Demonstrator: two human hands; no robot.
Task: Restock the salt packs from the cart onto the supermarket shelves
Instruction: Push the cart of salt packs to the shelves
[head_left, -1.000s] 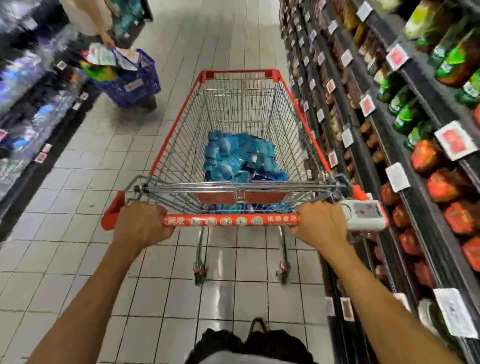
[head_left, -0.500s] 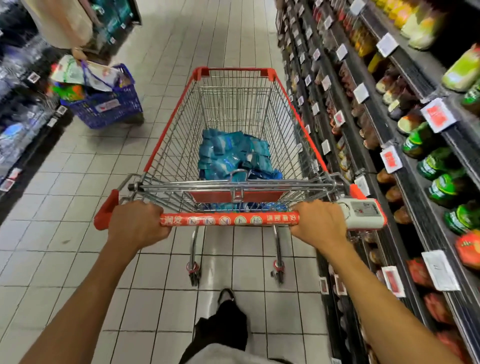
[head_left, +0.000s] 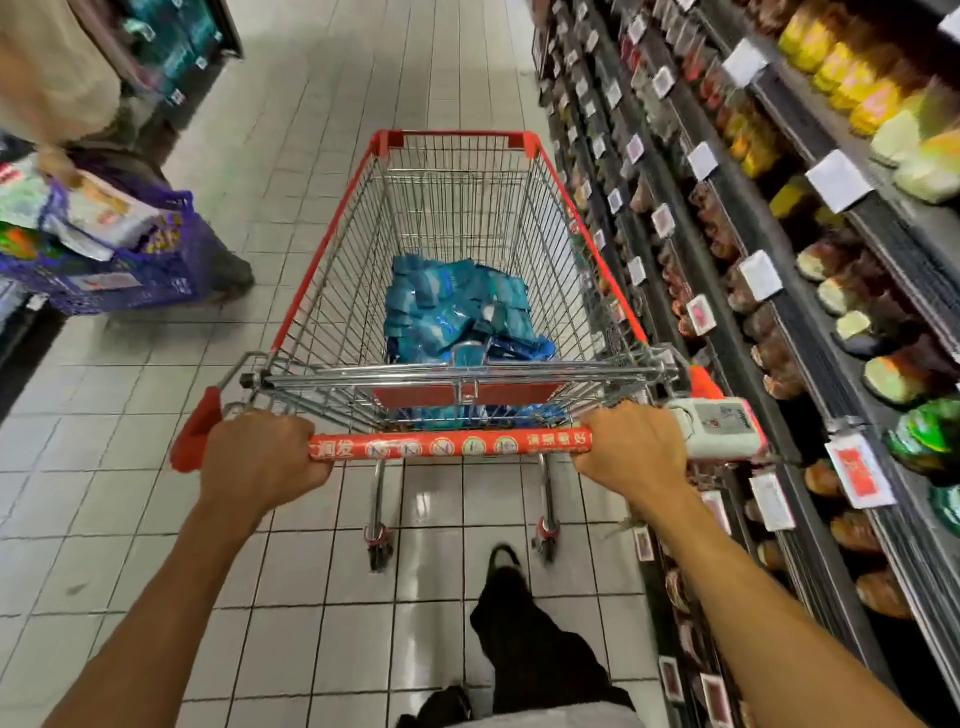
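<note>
Salt packs (head_left: 460, 317), head view: blue and teal printed pouches heaped loose in the bottom of the cart (head_left: 322, 249), piled toward the handle end, some tilted and overlapping. Film looks glossy; print too blurred to read. Judgement: each pack likely dense and heavy for its size, soft-walled, contents shift, film probably slippery, so better gripped across the flat middle with the whole hand than pinched at a corner or seam. Sturdy, but a seam could split if dropped. Heap is low in the basket, so a deep reach over the rim is needed.

Left hand (head_left: 260, 457) has fingers curled round the red handle bar (head_left: 447, 446) at its left end; right hand (head_left: 631, 449) is wrapped round the right end, just beside a white device (head_left: 719, 428). No pack held yet. Shelves (head_left: 779, 291) run along the right, close to the cart, stocked with jars and bottles. Another person's blue basket (head_left: 119, 270) is at left, well apart.
</note>
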